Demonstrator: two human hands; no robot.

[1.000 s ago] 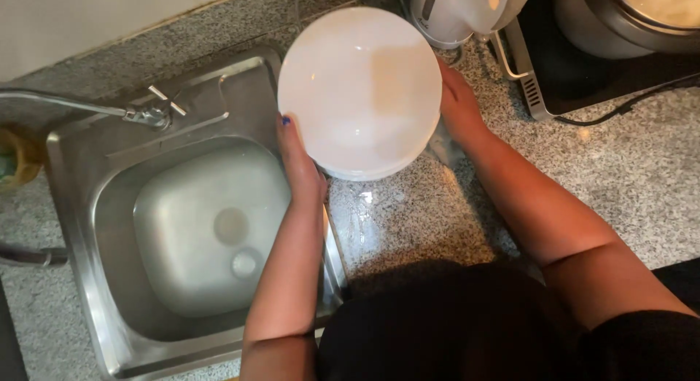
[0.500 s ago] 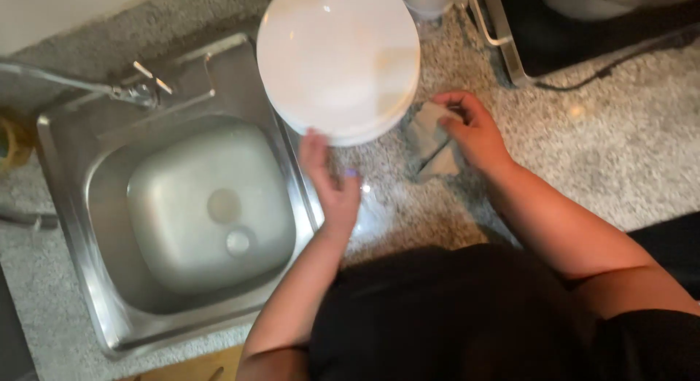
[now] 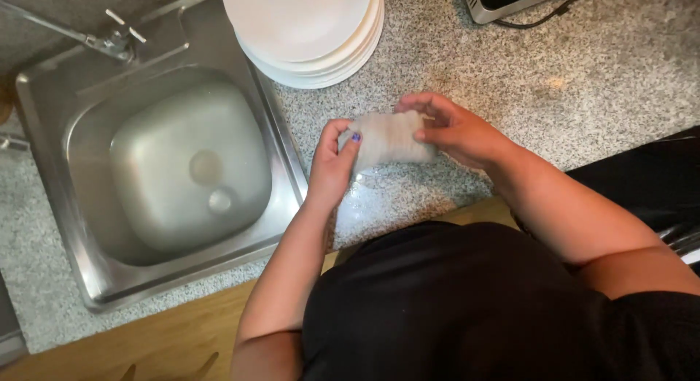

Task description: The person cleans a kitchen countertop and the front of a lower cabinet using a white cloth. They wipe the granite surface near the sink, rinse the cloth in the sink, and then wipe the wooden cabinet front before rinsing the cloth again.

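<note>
Both hands on one small grey cloth [image 3: 388, 139] here: our left hand [image 3: 332, 162] pinches its left end, our right hand [image 3: 452, 129] grips the right end (fingers curled over it). It sits above the worktop [image 3: 583, 82], between the sink [image 3: 44, 206] and the front edge, near the white plates [image 3: 306, 31].

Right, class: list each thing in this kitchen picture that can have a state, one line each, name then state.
cloth: folded, held over the counter by both hands
left hand: gripping the cloth's left end
right hand: gripping the cloth's right end
plates: stacked beside the sink
sink: no dishes in it, drain uncovered
tap: no water running
counter: wet patch below the cloth
</note>
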